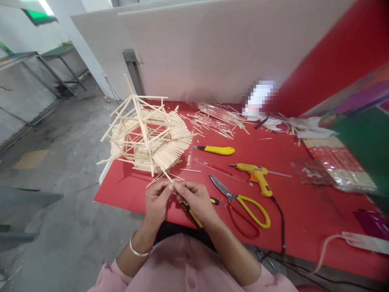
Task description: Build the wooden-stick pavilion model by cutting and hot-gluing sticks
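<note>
Entry, head view. I see both hands meeting at the near edge of the red table, fingertips together over one thin wooden stick. The left hand is narrowly closed, thumb and forefinger pinching the stick's left part; a silver bangle sits on that wrist. The right hand is likewise narrowly closed, pinching the same stick from the right. The stick is short and mostly hidden by the fingers; I cannot tell its full length.

Just behind the hands, touching distance, stands the stick-built model house, tilted, with loose struts poking toward the left table edge and overhanging it.

Under the right hand lies a yellow-and-black utility knife, partly covered. To the right: red-and-yellow scissors, blades apart, then a yellow hot glue gun with its black cord running off the near edge. A second yellow-handled knife lies further back. Loose sticks scatter along the white back panel.

Open room: bare red surface between hands and scissors, and left of the hands to the table corner.
</note>
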### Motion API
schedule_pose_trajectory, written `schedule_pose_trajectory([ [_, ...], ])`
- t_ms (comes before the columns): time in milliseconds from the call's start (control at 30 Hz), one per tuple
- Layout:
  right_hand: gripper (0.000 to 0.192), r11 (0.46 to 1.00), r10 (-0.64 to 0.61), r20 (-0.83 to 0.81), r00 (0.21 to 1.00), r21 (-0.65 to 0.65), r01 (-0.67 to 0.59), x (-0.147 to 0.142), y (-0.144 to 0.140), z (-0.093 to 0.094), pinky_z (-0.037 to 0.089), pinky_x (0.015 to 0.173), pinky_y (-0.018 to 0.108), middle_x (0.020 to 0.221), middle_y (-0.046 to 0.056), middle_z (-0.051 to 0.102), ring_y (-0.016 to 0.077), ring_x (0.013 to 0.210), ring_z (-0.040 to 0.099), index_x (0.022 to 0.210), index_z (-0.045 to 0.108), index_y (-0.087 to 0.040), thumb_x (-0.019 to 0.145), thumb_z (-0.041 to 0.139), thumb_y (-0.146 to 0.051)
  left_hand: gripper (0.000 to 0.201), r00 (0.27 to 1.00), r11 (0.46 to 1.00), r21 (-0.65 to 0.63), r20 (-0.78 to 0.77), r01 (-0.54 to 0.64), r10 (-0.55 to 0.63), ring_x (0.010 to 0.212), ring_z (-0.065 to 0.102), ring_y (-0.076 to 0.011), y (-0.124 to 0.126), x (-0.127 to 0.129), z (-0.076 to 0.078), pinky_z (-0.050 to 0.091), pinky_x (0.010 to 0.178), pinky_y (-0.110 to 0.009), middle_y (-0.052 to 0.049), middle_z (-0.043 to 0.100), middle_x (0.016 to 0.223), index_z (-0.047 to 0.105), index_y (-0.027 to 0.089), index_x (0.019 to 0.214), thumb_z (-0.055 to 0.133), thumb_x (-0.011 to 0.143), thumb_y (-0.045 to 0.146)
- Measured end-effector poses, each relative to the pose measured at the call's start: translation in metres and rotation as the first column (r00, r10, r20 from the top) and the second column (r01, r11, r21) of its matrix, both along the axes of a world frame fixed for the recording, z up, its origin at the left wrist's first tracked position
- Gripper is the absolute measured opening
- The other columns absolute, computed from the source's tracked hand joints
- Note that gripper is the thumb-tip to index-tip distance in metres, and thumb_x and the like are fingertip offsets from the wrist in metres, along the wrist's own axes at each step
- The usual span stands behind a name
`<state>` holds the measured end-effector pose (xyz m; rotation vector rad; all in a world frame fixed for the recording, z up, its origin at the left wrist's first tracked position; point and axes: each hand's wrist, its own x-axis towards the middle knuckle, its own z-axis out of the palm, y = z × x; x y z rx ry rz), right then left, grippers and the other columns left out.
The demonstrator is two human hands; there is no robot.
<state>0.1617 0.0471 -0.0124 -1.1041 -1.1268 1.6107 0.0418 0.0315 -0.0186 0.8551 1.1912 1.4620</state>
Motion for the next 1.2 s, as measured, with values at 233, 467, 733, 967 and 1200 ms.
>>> schedule_pose_trajectory([
  [233, 0.037, 0.985, 0.041, -0.217, 0.975, -0.154, -0.076, 0.011, -0.009, -0.012, 0.027, 0.040, 0.019, 0.047, -0.005, 0.049, 0.0047, 0.041, 0.037, 0.061, 0.060, -0.016, 0.071, 0.072, -0.050, 0.014, 0.974, 0.989, 0.120, -0.221, 0.082, -0.054, 0.067, 0.057, -0.0165, -0.010, 0.002, 0.012, 0.045, 0.067, -0.027, -0.004, 0.065, 0.068, 0.076, 0.019, 0.074, 0.069, 0.078, 0.031],
  [467, 0.037, 0.988, 0.029, -0.216, 0.976, -0.142, -0.061, 0.016, -0.018, -0.006, 0.027, 0.042, 0.020, 0.047, -0.005, 0.049, 0.0054, 0.043, 0.038, 0.059, 0.058, -0.017, 0.068, 0.074, -0.050, 0.011, 0.974, 0.989, 0.104, -0.210, 0.110, -0.086, 0.071, 0.060, -0.0194, -0.019, 0.004, 0.018, 0.046, 0.070, -0.029, -0.005, 0.066, 0.068, 0.076, 0.020, 0.070, 0.073, 0.074, 0.030],
  [733, 0.039, 0.995, 0.039, -0.156, 0.987, -0.081, -0.052, 0.024, -0.021, 0.003, 0.030, 0.044, 0.020, 0.048, -0.005, 0.049, 0.0054, 0.044, 0.038, 0.057, 0.057, -0.017, 0.068, 0.073, -0.050, 0.012, 0.979, 0.985, 0.071, -0.141, 0.160, -0.149, 0.065, 0.059, -0.0157, -0.025, 0.004, 0.015, 0.047, 0.061, -0.025, -0.006, 0.067, 0.071, 0.077, 0.019, 0.074, 0.074, 0.073, 0.031],
  [967, 0.034, 0.976, 0.208, 0.100, 0.973, 0.047, -0.214, 0.046, -0.020, 0.020, 0.032, 0.044, 0.020, 0.049, -0.004, 0.051, 0.0065, 0.046, 0.041, 0.062, 0.063, -0.015, 0.074, 0.068, -0.047, 0.024, 0.919, 0.915, -0.090, 0.080, 0.393, -0.387, 0.038, 0.047, -0.0084, -0.022, -0.008, 0.019, 0.035, 0.036, -0.019, -0.003, 0.061, 0.054, 0.076, 0.015, 0.073, 0.078, 0.066, 0.037],
  [1200, 0.025, 0.906, 0.383, 0.264, 0.885, 0.082, -0.416, 0.064, -0.015, 0.026, 0.037, 0.051, 0.020, 0.056, -0.003, 0.058, 0.0082, 0.052, 0.048, 0.066, 0.066, -0.016, 0.079, 0.062, -0.038, 0.027, 0.806, 0.792, -0.180, 0.006, 0.583, -0.592, 0.039, 0.053, -0.0127, -0.015, -0.019, 0.033, 0.032, 0.034, -0.020, -0.007, 0.062, 0.056, 0.077, 0.015, 0.074, 0.076, 0.066, 0.041],
])
